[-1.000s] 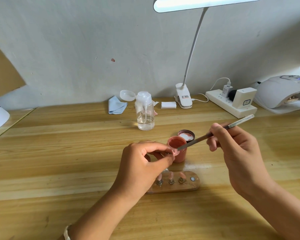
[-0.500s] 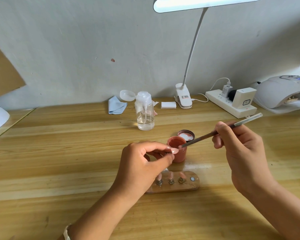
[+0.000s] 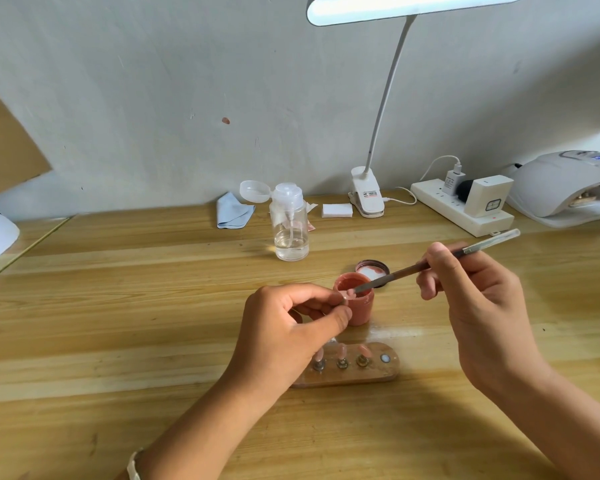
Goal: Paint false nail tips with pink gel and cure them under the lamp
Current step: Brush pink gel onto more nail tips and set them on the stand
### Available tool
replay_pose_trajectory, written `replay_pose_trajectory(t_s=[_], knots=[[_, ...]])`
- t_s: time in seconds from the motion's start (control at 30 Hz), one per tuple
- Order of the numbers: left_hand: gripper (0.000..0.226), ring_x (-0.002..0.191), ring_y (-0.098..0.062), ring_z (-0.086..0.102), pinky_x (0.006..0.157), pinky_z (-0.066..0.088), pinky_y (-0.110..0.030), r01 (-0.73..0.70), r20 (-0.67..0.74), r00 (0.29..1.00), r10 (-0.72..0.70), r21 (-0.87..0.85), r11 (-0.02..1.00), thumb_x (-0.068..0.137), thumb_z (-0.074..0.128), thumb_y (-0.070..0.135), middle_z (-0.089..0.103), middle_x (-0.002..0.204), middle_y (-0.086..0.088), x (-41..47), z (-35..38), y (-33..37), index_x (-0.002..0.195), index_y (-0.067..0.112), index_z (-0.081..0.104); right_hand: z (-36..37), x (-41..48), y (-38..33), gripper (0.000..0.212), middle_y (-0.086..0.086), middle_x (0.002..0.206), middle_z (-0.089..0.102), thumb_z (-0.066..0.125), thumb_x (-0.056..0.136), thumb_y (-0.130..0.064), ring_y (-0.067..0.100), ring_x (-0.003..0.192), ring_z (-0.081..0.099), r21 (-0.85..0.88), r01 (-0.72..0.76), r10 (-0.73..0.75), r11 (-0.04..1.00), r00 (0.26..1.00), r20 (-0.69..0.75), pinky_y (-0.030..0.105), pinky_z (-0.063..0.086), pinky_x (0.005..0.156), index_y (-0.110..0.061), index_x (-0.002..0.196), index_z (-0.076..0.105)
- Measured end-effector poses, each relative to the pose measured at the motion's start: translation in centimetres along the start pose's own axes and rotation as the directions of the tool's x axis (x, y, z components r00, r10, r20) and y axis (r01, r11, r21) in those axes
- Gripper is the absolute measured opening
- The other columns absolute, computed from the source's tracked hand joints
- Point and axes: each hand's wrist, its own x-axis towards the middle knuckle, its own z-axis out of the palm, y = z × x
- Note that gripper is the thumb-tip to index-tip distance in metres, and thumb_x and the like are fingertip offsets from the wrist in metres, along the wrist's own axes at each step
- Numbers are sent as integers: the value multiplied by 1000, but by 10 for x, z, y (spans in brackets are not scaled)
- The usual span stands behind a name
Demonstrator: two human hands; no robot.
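Note:
My left hand [image 3: 284, 337] pinches a small nail tip on its stand [image 3: 346, 295] between thumb and forefinger, just in front of the open pink gel pot [image 3: 359, 308]. My right hand [image 3: 475, 306] grips a thin brush [image 3: 430, 265] like a pen, with the bristle end touching the nail tip at the pot's rim. A wooden holder [image 3: 374, 374] below the pot carries three pink nail tips [image 3: 342, 351] on metal stands. The pot's lid [image 3: 372, 269] lies open side up behind the pot.
A clear pump bottle [image 3: 289, 225] stands behind the pot, with a blue cloth [image 3: 234, 213] and white pads [image 3: 337, 210] near the wall. A clip desk lamp [image 3: 367, 199], a power strip [image 3: 461, 211] and a white curing lamp [image 3: 568, 185] line the back right.
My right hand drew the brush out to the right and then brought it back left, so its tip touches the nail tip again. My left hand stayed in place.

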Motion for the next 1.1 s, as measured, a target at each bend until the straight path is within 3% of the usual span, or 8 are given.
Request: replay_pose_trajectory(t_s=[0.2,0.43,0.67,0.83,0.97,1.1], knots=[[10,58,-43,64,40,52,-53,14,0,1000,-14,-36,999,75,83,24,77,80,0,0,1,3,84,28,80,1,0,2,22,-7,54,57,61,88,-32,3,56,53,-27,-10,10,1000,1000,-9,8,43,65,-14,76,65],[10,64,-46,66,40,52,-51,51,-4,999,-51,-60,997,75,83,22,77,85,-2,0,1,6,85,23,80,-8,7,8,22,-7,52,56,61,98,-18,2,54,50,-101,-29,16,995,992,-122,9,41,62,-15,77,65],[15,64,-38,69,52,56,-49,26,-15,1000,-26,9,1000,77,85,16,77,79,4,0,2,7,85,27,79,0,1,2,22,-7,54,56,61,88,-33,3,57,52,-25,-16,15,1000,1000,-19,8,43,66,-15,76,65],[14,64,-41,68,46,55,-53,35,-16,999,-35,-16,999,78,84,16,77,80,1,0,1,8,86,26,80,0,2,1,24,-8,53,57,62,86,-35,2,55,53,-60,-25,22,998,999,-48,8,43,65,-15,74,64],[16,64,-43,66,44,54,-54,37,-18,999,-37,-28,999,79,83,14,77,81,1,-1,1,9,89,27,80,-5,7,4,22,-8,51,56,63,97,-23,2,53,50,-93,-50,38,994,991,-127,7,41,62,-14,76,64],[19,63,-41,67,52,55,-47,24,-15,1000,-24,-7,1000,79,82,11,77,81,4,0,2,11,88,28,80,-7,7,5,25,-7,51,56,60,99,-19,3,54,49,-94,-50,37,994,990,-134,8,40,62,-15,75,64]])
